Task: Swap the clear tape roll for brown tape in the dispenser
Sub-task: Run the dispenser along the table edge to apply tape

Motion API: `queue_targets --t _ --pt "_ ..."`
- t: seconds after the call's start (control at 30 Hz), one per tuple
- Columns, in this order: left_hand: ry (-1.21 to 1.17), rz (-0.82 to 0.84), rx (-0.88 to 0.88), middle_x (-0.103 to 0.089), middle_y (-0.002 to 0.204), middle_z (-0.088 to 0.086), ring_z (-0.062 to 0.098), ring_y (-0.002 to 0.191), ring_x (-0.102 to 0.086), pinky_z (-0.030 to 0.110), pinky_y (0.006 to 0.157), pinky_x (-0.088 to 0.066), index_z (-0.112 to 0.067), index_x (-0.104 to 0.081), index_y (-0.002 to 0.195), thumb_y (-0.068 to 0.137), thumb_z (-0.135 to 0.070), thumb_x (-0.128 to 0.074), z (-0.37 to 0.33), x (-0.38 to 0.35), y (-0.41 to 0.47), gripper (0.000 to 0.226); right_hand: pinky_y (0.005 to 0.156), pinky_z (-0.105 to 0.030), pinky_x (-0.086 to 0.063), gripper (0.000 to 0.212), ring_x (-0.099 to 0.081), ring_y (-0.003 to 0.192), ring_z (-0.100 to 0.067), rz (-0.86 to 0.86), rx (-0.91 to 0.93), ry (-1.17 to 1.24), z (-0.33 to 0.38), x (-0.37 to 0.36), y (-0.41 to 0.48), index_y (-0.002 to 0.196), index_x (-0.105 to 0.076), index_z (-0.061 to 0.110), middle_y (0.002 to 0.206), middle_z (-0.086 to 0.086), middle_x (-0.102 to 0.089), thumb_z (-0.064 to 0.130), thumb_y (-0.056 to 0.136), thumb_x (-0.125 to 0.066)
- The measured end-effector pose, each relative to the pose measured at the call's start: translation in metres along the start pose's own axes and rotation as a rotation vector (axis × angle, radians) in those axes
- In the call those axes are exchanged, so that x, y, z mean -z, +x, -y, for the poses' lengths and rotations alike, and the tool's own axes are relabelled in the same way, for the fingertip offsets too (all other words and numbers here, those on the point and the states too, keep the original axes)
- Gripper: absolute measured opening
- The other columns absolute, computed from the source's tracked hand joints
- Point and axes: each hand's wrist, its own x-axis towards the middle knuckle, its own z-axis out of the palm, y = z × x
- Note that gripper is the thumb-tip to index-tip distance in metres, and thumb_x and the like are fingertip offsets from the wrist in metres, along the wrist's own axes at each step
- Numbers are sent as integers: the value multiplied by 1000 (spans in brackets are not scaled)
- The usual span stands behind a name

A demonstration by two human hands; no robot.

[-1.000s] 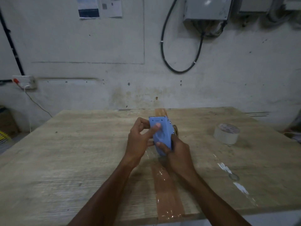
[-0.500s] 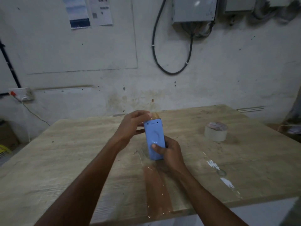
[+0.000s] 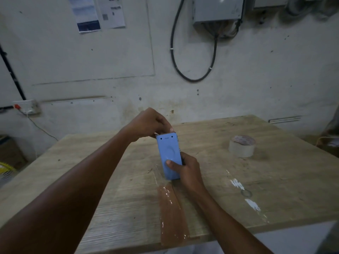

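A wooden table (image 3: 275,189) is seen beneath both hands. A brown tape strip (image 3: 172,215) is stuck flat on it, just nearer than the grip. The blue dispenser (image 3: 168,154) is held upright above the table, its lower half grasped by the right hand (image 3: 185,169), thumb pressed on its face. Its top end is pinched by the left hand (image 3: 152,125). The clear tape roll (image 3: 241,145) lies well to the right of the grip.
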Motion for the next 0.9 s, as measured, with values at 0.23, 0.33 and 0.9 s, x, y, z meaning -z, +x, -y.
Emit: queue_targets --t 0.23,0.33,0.9 --pt "33 -119 6 -77 75 2 15 77 -74 29 64 -62 -19 -80 71 80 -1 -70 -7 -6 6 23 48 -12 -37 41 -52 50 -2 -133 -11 -9 14 -4 -5 62 -56 16 60 6 -59 43 92 -64" --pt "38 -137 37 -77 73 8 21 75 -74 30 62 -63 -21 -79 66 78 3 -67 -10 -5 5 29 49 -24 -33 52 -40 48 -7 -221 -6 -74 21 -4 -12 56 -45 16 54 2 -45 51 89 -65" --pt "-13 -129 231 -75 67 6 19 66 -71 36 63 -64 -8 -80 69 71 -2 -59 -3 -34 -43 22 85 -51 -57 56 -73 77 -28 -83 -371 -271 81 8 -90 72 -71 8 77 -8 -76 64 73 -68"
